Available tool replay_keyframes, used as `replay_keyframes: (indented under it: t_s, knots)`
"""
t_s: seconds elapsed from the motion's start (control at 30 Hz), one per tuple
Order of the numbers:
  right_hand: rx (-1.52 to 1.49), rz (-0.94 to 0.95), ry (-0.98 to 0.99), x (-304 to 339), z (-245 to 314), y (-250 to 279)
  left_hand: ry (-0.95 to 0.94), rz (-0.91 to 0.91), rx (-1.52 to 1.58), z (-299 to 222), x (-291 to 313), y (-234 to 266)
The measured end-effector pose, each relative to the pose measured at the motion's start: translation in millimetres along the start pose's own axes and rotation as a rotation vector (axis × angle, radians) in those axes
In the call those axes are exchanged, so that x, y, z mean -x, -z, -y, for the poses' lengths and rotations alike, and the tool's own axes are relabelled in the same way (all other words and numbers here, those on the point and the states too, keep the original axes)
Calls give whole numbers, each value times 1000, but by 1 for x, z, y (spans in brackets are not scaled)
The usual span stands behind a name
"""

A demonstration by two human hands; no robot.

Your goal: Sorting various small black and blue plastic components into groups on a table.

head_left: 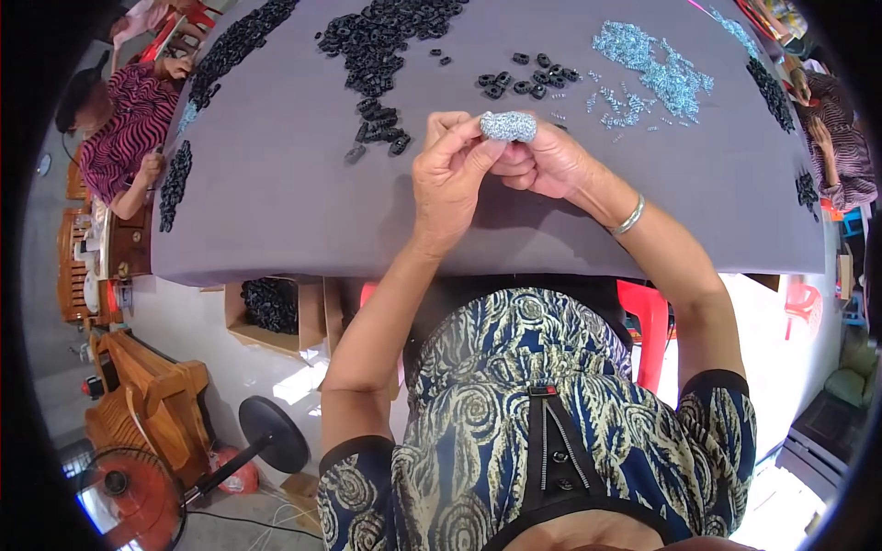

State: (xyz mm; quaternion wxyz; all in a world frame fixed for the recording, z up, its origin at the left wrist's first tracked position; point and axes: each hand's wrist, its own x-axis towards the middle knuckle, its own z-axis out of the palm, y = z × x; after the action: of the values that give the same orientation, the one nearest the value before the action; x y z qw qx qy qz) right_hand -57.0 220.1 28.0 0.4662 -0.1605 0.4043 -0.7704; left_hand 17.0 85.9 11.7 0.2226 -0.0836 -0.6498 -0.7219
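Observation:
Over the middle of the table, my left hand (pixel 450 174) and my right hand (pixel 547 161) meet with fingers bent and pinched together. A small rounded grey speckled piece (pixel 508 127), knit-like in texture, shows at the top, along the right hand's forefinger. Whether it is worn on that finger or held, I cannot tell. The left thumb and fingertips press near its left end; anything smaller between the fingertips is hidden. Beyond my hands lie several loose small black plastic parts (pixel 528 81). To their right spreads a heap of small silvery-blue coil springs (pixel 654 69).
A large pile of black parts (pixel 390 41) runs down the grey-covered table (pixel 276 202) at left. Other people (pixel 124 138) sit at both sides with more piles. Below the table edge stand a cardboard box (pixel 266 342) of black parts, a red chair (pixel 646 331) and a fan (pixel 129 496).

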Motion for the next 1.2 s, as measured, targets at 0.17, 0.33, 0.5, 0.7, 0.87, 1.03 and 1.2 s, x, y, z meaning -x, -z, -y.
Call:
replay_keyframes:
  t_s: [0.17,0.33,0.5,0.7,0.87,1.03,1.2]
  knots:
    - [130,-71,-124,-10,10,10,35,-86,-40,14,-10,13]
    - [508,-468,190,-11,20,18,155,-112,-466,12,-26,44]
    - [511,-495,296,-5,25,17,40,-67,-883,3,-20,58]
    - [538,-340,297,3,22,18,-4,-118,-1092,3,-18,64]
    - [637,-332,335,3,23,24,7,-234,-1077,7,-19,65]
    - [488,-328,344,0,28,21,-50,-260,-1069,10,-19,63]
    - [391,-341,298,-1,29,17,-188,-150,-878,5,-17,43]
